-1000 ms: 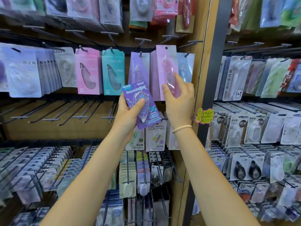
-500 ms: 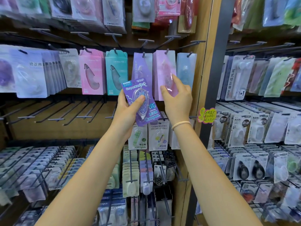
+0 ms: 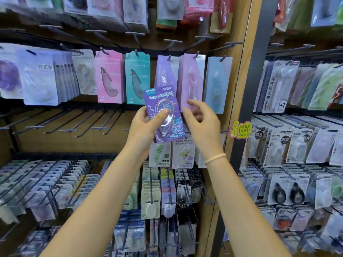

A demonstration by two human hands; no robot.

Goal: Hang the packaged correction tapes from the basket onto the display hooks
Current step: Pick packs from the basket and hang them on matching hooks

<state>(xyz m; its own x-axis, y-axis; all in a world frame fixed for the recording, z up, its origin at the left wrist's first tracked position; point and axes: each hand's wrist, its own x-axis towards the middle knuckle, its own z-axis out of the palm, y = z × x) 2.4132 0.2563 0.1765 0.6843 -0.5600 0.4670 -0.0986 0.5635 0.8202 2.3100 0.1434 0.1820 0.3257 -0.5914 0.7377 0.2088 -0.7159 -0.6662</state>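
The purple correction tape pack (image 3: 164, 113) stands nearly upright, top tilted left, gripped by the left hand (image 3: 146, 125); the right hand (image 3: 201, 120), loosely open and empty, hovers just right; a bare hook (image 3: 115, 127) lies lower left.

bright even shop light; centre sharp, edges blurred and bowed.
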